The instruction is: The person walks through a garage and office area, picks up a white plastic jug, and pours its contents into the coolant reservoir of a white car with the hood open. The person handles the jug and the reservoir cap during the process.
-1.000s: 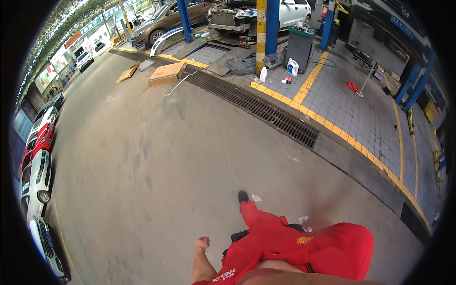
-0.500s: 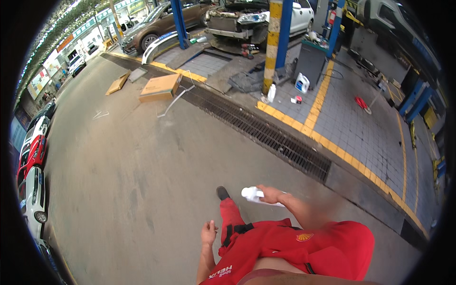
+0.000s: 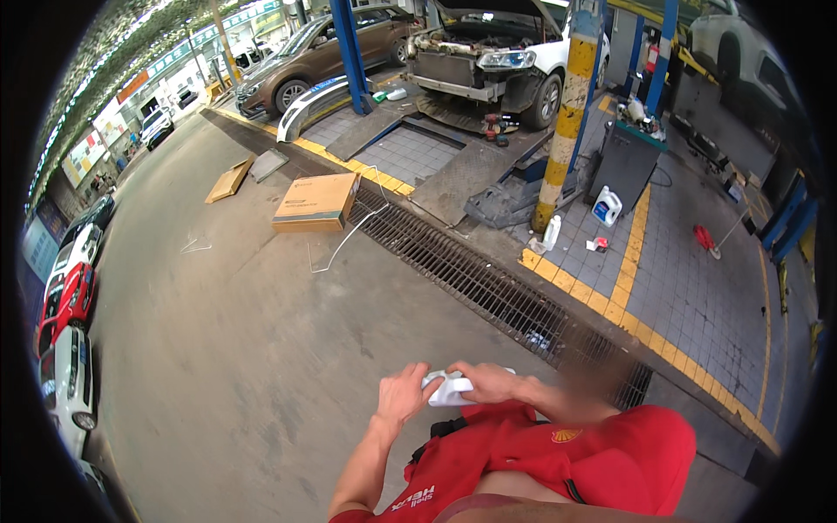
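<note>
In front of my red clothing I have a white plastic jug (image 3: 450,391), lying on its side. My right hand (image 3: 490,383) is closed round its handle. At the jug's left end, where the cap was showing earlier, my left hand (image 3: 403,392) has its fingers curled over it and its thumb pressed against it. The cap is hidden beneath these fingers. Part of the jug's body is covered by my right hand and wrist.
A metal floor grate (image 3: 488,292) runs diagonally ahead. A cardboard box (image 3: 316,202) lies beside it, with a flattened carton (image 3: 229,180) farther left. A yellow-and-white post (image 3: 571,113), a white jug (image 3: 607,206) and a white car with its hood up (image 3: 488,61) stand beyond.
My left hand has risen from my side and closed on the capped end of the jug. The right hand still holds the handle. The view has shifted, bringing more of the white car in.
</note>
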Demonstrator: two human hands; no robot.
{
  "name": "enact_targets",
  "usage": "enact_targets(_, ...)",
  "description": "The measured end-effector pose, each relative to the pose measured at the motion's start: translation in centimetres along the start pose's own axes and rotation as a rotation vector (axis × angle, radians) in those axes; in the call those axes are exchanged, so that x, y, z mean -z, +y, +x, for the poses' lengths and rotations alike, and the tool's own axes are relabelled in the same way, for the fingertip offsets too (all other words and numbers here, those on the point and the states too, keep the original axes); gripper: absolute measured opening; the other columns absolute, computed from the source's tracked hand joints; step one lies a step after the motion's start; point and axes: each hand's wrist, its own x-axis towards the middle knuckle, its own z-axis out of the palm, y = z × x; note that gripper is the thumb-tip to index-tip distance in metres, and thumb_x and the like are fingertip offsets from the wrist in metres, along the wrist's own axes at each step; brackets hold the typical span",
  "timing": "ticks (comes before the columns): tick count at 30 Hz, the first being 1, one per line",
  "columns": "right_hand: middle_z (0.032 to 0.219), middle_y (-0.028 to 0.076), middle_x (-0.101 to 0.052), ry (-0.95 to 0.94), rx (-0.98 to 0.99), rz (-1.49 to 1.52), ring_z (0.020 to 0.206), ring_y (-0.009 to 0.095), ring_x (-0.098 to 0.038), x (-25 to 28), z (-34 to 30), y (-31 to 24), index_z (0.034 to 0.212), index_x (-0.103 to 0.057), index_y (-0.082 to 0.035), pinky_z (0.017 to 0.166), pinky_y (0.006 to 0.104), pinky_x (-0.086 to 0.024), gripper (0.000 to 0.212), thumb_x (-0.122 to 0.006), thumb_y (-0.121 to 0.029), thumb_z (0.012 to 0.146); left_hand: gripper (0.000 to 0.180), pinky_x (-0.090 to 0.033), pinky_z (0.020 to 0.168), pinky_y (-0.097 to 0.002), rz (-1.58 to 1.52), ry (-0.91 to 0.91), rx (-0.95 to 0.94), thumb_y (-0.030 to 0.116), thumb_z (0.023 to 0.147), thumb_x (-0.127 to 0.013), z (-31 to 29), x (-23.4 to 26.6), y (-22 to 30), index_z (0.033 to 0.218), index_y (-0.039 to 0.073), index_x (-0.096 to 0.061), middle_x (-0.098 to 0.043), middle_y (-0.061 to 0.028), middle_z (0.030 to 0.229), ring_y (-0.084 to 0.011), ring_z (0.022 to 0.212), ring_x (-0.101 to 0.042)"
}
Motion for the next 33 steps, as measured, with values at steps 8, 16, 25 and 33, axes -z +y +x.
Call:
enact_targets(8,0.101,0.023,-0.068,0.201,0.052,0.089,0.094,0.043,-0.066,12.8,18.5,5.4,0.118,-0.048,-0.008,0.08,0.0481,-0.051,0.043,-0.069,-0.025,0.085,0.03,-0.052,0.07,-0.0446,-0.096,0.218,0.264,0.034,0.096,-0.059,18.9,-0.4,-10.7,0.105,0.006,-0.06,-0.067,-0.0149,0.09,-0.0352,0.078,-0.066)
enact_targets(16,0.12,0.029,-0.061,0.402,0.226,0.578,0.109,0.033,-0.064,27.3,36.2,5.6,0.147,-0.023,-0.001,0.094,0.0375,-0.047,0.083,-0.07,-0.033,0.087,0.032,-0.051,0.081,-0.0368,-0.698,0.377,0.37,0.023,0.099,-0.059,36.7,0.4,-16.6,0.119,0.0,-0.049,-0.063,-0.0136,0.105,-0.0229,0.092,-0.063)
enact_targets(25,0.11,0.022,-0.066,0.391,0.303,0.383,0.097,0.029,-0.067,43.3,55.5,7.2,0.151,-0.024,0.004,0.082,0.0362,-0.051,0.085,-0.068,-0.03,0.087,0.048,-0.052,0.078,-0.0366,-0.735,0.488,0.314,0.025,0.097,-0.065,60.5,3.9,-31.1,0.131,0.0,-0.043,-0.065,-0.0159,0.106,-0.0236,0.093,-0.065)
enact_targets(33,0.095,0.021,-0.071,0.557,-0.16,-0.035,0.091,0.039,-0.069,62.6,70.8,13.8,0.124,-0.06,-0.007,0.077,0.0489,-0.053,0.053,-0.053,-0.052,0.097,0.04,-0.051,0.073,-0.051,-0.461,0.09,0.27,0.034,0.091,-0.069,79.2,9.0,-40.9,0.117,0.006,-0.056,-0.07,-0.0239,0.093,-0.0449,0.087,-0.068)
